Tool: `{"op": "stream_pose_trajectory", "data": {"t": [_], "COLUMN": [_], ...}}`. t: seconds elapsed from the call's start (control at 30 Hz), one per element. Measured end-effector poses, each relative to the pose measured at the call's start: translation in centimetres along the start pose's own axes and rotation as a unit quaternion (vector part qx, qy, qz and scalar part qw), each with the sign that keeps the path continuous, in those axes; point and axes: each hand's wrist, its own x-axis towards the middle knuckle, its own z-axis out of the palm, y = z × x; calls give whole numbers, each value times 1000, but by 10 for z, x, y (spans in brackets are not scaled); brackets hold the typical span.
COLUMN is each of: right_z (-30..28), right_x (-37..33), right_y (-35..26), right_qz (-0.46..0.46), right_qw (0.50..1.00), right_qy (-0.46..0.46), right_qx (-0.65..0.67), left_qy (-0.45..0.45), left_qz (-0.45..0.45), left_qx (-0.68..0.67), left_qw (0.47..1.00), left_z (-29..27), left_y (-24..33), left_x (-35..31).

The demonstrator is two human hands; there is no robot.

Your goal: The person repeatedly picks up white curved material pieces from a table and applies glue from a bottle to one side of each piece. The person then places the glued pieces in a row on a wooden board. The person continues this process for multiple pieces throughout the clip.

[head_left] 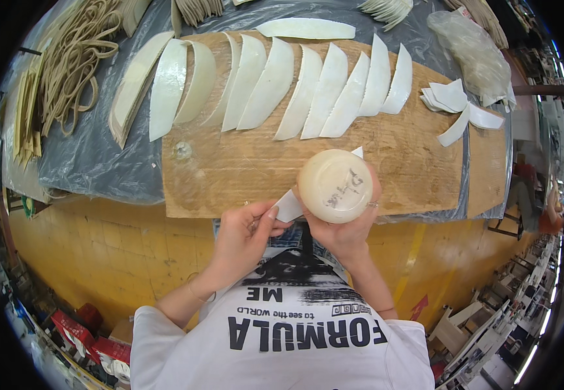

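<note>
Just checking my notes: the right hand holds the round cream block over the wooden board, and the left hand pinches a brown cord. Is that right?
Not quite. In the head view the left hand pinches a white curved strip, not a brown cord. The right hand does hold the round cream block over the wooden board.

Floor: yellow-painted floor (119, 253) lies below me, with a red arrow mark (419, 305) at my right | Bench: my wooden work board (243, 169) sits over grey plastic sheeting (93, 156) | Right: rows of pale wooden frames (490, 325) recede along the floor | Lower left: red boxes (74, 328) | Light: bright and even
</note>
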Motion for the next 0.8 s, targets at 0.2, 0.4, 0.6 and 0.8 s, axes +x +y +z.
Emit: {"op": "stream_pose_trajectory", "data": {"t": [0.2, 0.4, 0.6, 0.8], "right_z": [-4, -3, -11, -13], "right_x": [-22, -38, -29, -18], "right_y": [-5, 5, -6, 6], "right_qz": [198, 119, 17, 99], "right_qw": [971, 974, 968, 974], "right_qy": [-100, -189, -248, -200], "right_qx": [95, 40, -44, 35], "left_qy": [-65, -193, -184, -142], "left_qz": [-59, -110, -149, -100], "left_qx": [-127, -298, -359, -242], "left_qw": [988, 929, 903, 955], "left_z": [-10, -32, -32, -24], "left_y": [2, 4, 7, 7], "left_x": [4, 7, 5, -3]}}
